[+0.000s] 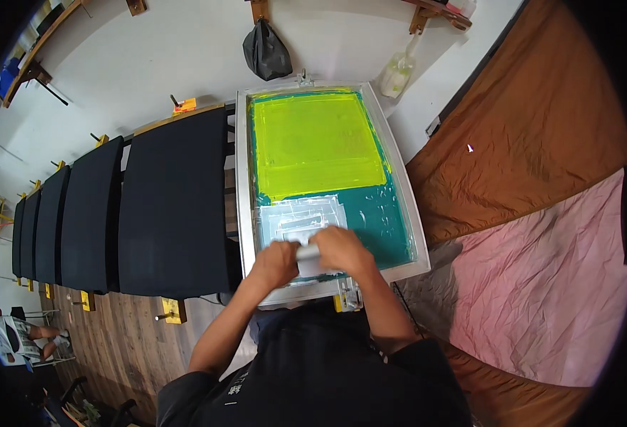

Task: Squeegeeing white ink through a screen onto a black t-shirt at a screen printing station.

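My left hand (276, 265) and my right hand (338, 249) are closed on a grey squeegee (307, 252), at either end of its handle, over the near-left part of a framed printing screen (418, 260). Around the squeegee lies white ink (299, 208) streaked over the teal mesh (374, 224). The far half of the screen is coated with bright yellow-green (317, 139). A metal clamp (349, 292) is at the frame's near edge. The squeegee's lower part is partly hidden by my hands.
Several black padded boards (171, 199) run leftward. A black bag (266, 53) and a plastic bottle (399, 75) hang by the wall. Brown cloth (512, 128) and pink sheeting (541, 292) are at right. A person (22, 334) sits at lower left.
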### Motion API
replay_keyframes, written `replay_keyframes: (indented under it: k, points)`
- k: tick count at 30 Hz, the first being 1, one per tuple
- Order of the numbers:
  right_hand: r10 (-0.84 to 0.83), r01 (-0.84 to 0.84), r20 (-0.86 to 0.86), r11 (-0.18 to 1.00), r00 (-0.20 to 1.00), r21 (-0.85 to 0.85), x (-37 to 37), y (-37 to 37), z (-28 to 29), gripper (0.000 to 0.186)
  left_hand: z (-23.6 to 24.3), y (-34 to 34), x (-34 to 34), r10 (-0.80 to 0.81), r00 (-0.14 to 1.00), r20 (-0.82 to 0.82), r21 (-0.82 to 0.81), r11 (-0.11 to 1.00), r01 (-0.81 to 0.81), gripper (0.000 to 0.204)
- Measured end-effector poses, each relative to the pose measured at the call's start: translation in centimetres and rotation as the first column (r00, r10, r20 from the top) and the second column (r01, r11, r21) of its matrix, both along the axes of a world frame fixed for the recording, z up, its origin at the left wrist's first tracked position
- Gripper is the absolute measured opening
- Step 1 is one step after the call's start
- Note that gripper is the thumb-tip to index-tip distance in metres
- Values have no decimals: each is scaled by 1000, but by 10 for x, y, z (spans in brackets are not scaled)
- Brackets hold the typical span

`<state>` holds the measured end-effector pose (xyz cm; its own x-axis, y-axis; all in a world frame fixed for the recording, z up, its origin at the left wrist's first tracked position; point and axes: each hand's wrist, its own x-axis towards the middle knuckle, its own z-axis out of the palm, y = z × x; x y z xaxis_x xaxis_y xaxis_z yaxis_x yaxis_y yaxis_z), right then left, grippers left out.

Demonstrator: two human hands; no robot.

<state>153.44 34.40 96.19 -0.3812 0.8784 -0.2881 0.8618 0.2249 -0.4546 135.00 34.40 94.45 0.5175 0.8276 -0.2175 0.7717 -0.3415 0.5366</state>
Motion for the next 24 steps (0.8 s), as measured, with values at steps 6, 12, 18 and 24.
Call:
replay_keyframes:
  k: [6, 12, 18, 24]
  points:
    - [-70, 68, 8, 980, 997, 188, -6, 28, -30, 27, -22, 32, 3, 40, 982, 182, 203, 976, -77, 29]
    - [-114, 124, -68, 979, 991, 163, -11, -55, -23, 37, -17, -45, -1, -36, 994, 105, 215, 977, 12, 39]
    - [11, -11, 2, 999, 1000, 52, 3, -5, -12, 27, 15, 1, 6, -24, 999, -39, 38, 999, 25, 22]
    - [-63, 57, 45, 990, 997, 127, 7, 45, -28, 23, -12, 51, 17, 11, 996, 90, 127, 992, -22, 32]
